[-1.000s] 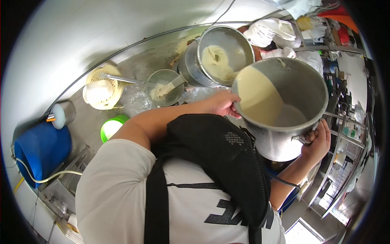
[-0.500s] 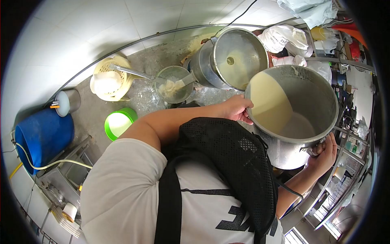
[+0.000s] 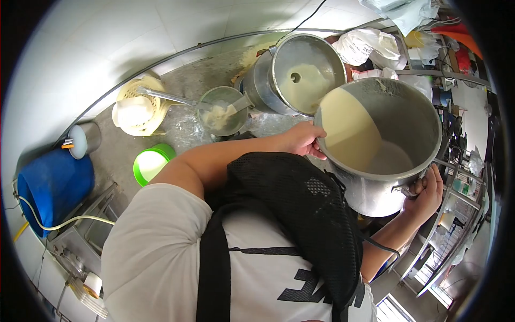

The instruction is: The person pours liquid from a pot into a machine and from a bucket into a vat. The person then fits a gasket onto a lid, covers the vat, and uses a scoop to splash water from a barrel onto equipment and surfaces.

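My left hand (image 3: 304, 140) holds the near left side of a large metal pot (image 3: 370, 196) by its rim. On the pot's right, my right hand (image 3: 426, 190) is closed around a side handle. The pot is tilted to the left, with pale cream batter (image 3: 348, 129) pooled toward its left lip. That lip is just over the edge of a round steel hopper (image 3: 332, 59). More thin batter (image 3: 314, 83) lies in the hopper around a dark central hole. Whether batter is flowing between them is hard to make out.
Left of the hopper are a bowl (image 3: 222, 130) with a scraper and white residue, and a cream basket (image 3: 155, 123) with a metal-handled tool. A green bucket (image 3: 166, 151) and blue barrel (image 3: 59, 188) stand further left. White sacks (image 3: 357, 47) and metal racks (image 3: 464, 196) are at the right.
The batter in the hopper has gone from a thick swirled mound to a thinner, flatter layer, with its central hole showing. Both hands keep their hold on the tilted pot. The view has shifted slightly.
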Tool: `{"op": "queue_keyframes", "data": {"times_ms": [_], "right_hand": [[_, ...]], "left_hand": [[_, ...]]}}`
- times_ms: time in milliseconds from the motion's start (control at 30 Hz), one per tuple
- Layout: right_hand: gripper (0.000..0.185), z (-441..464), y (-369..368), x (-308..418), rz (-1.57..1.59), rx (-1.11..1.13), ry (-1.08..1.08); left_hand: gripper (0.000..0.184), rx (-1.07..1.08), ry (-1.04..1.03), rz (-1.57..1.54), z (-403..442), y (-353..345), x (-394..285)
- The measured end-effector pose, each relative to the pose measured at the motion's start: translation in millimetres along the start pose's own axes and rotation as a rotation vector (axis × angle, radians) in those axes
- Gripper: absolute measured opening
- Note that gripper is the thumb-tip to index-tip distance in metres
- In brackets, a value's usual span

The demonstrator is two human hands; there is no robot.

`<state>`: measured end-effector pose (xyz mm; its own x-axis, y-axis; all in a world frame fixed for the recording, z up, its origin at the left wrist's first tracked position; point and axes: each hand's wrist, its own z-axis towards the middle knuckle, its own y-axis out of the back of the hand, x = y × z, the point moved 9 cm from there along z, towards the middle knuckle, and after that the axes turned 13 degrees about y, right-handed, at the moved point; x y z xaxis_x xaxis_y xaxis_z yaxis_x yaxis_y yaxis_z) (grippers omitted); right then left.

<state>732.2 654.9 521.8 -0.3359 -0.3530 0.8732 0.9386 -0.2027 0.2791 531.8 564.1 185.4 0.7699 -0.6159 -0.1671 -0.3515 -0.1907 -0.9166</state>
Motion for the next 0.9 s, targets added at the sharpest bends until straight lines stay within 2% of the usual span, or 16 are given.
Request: {"op": "queue_keyframes", "data": {"times_ms": [333, 400, 900], "right_hand": [[0.021, -4.0, -5.3, 4.9, 0.027, -0.016, 0.004], [0.019, -6.6, -10.0, 11.1, 0.013, -0.029, 0.008], [0.022, -11.8, -15.2, 22.0, -0.03, -0.06, 0.012]], "left_hand": [[0.045, 0.065, 0.04, 0.018, -2.2, -5.7, -0.4], [0.028, -0.03, 0.009, -0.009, -10.1, -6.1, -5.2], [0.039, 0.0, 0.063, 0.052, -15.3, -9.8, -4.4]]}}
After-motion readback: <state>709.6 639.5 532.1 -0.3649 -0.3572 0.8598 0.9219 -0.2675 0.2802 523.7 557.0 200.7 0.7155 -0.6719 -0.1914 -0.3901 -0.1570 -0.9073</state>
